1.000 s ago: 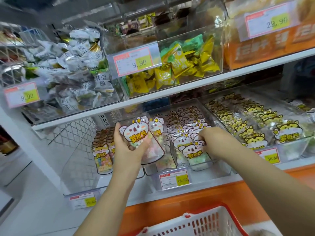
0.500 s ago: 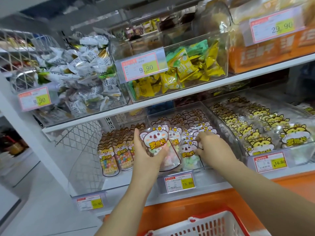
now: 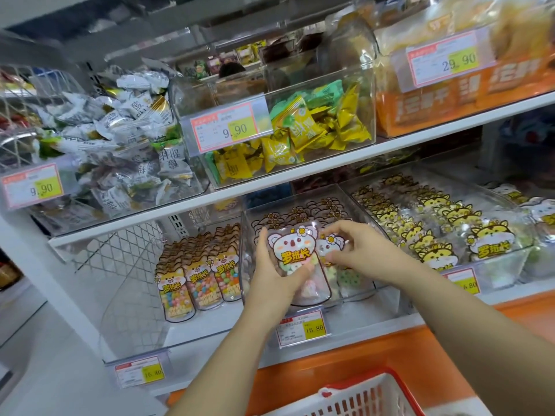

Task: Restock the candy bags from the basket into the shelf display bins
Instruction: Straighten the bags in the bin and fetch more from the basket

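Where the upper shelf crosses the frame, three containers stand in a row: at upper left a clear bin heaped with silver-wrapped sweets [image 3: 120, 136], in the middle a clear bin of yellow and green packets [image 3: 300, 130], and at upper right an orange carton [image 3: 450, 106], each with one price tag [image 3: 226, 127] on its front. On the lower shelf three clear bins show in full, again with one tag apiece. The left bin [image 3: 132, 295] holds three rows of upright bags of coloured sweets [image 3: 201, 280]. At the middle bin [image 3: 354, 297], in the centre of the frame, the left hand [image 3: 273, 280] grips one koala candy bag [image 3: 295, 259] from its left side, thumb across the front, holding it upright before the rows of like bags. Just to its right, the right hand [image 3: 357, 250] pinches the top of the front standing bag [image 3: 330, 243], forefinger above and thumb below. The right bin [image 3: 498, 274] is packed with yellow cat bags [image 3: 435, 223]. One red-and-white basket [image 3: 369, 397] shows at the bottom edge, right of centre. Against the frame half a second back, the held bag sits further right, before the middle of its bin rather than at the left wall. The right hand has drawn forward from the rows, so the two hands nearly meet.
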